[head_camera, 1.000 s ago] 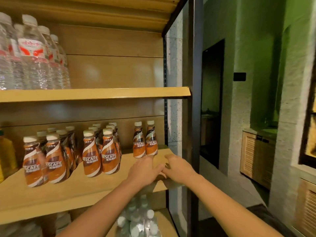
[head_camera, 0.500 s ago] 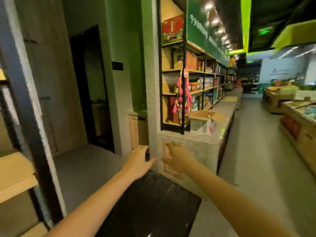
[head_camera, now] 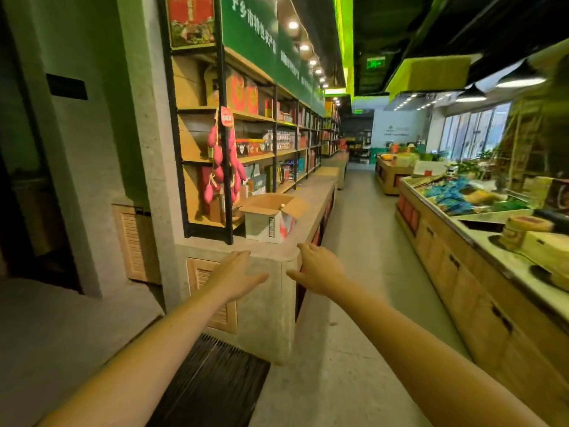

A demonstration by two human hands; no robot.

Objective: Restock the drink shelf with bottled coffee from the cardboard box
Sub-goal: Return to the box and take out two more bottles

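An open cardboard box (head_camera: 271, 221) stands on a stone counter (head_camera: 311, 195) ahead, its flaps spread, with one white bottle cap (head_camera: 281, 206) showing inside. My left hand (head_camera: 235, 272) and my right hand (head_camera: 317, 268) are stretched out in front of me, side by side, below and short of the box. Both are empty, with relaxed fingers. The drink shelf with the coffee bottles is out of view.
Wooden shelving (head_camera: 255, 143) with packaged goods runs along the left behind the counter; pink sweet potatoes (head_camera: 223, 167) hang on its post. A produce display counter (head_camera: 480, 241) lines the right. A concrete aisle (head_camera: 360, 241) runs between them. A dark floor mat (head_camera: 209, 377) lies below.
My view has swung right from the drink shelf to the aisle and moved closer to the box. Both hands left the shelf edge and stay extended, empty.
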